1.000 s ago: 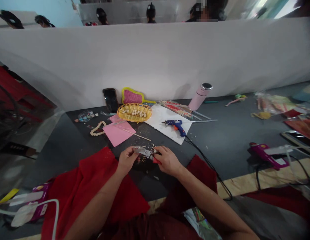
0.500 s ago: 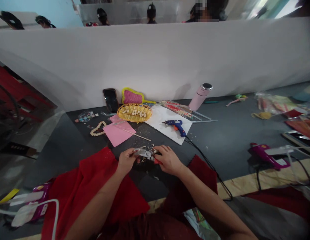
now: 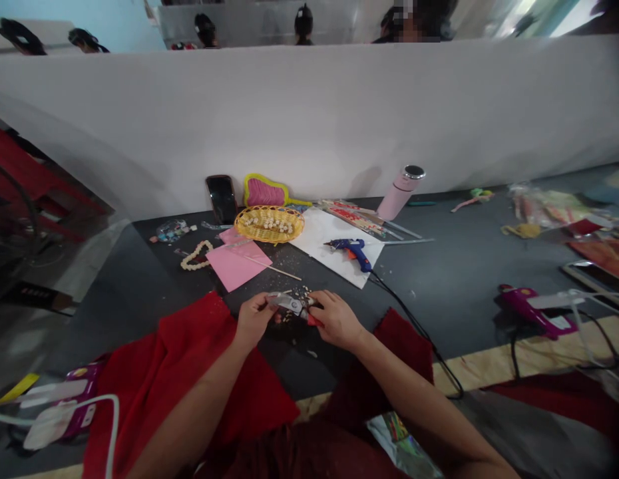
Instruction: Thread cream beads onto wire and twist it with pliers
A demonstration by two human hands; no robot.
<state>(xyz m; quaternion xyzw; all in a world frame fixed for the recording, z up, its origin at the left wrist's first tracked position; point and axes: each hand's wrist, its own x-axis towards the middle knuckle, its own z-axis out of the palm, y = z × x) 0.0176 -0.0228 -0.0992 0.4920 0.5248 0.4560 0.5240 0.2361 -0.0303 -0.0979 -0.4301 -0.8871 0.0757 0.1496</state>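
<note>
Red-handled shears point(image 3: 288, 303) with a wide metal blade lie between my hands, low over the dark table. Their handle end is under the curled fingers of my right hand point(image 3: 338, 320). At the blade end, my left hand point(image 3: 254, 320) has thumb and forefinger pinched together; whatever is between them is too small to make out. Small pale and reddish bits point(image 3: 294, 330) lie scattered beneath and around the blade. A thin wooden stick point(image 3: 284, 271) rests just beyond, its upper part across pink paper squares point(image 3: 234, 266).
Behind are a yellow basket point(image 3: 269, 224) of small pale pieces, a phone point(image 3: 221, 199) and a pink flask point(image 3: 402, 193). A blue glue gun point(image 3: 354, 253) lies on white paper, its cable trailing right. Red cloth point(image 3: 190, 352) covers the near left edge.
The blade end of the shears has tilted slightly between my hands. Both hands stay in nearly the same place.
</note>
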